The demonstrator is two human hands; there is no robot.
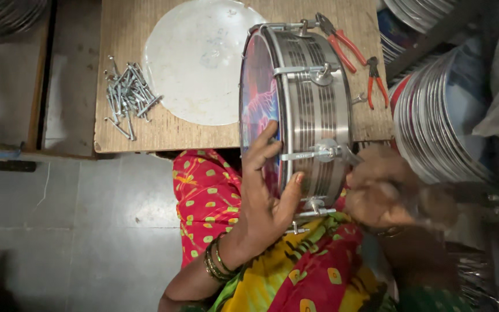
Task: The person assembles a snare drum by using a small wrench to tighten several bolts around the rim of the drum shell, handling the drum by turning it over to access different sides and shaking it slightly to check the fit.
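drum [307,110] on edge, pliers [342,43], bolts [127,95]

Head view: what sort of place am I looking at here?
Likely a small drum-making workshop. A drum stands on edge on a wooden table beside a pile of bolts and pliers, with stacked metal hoops close by.
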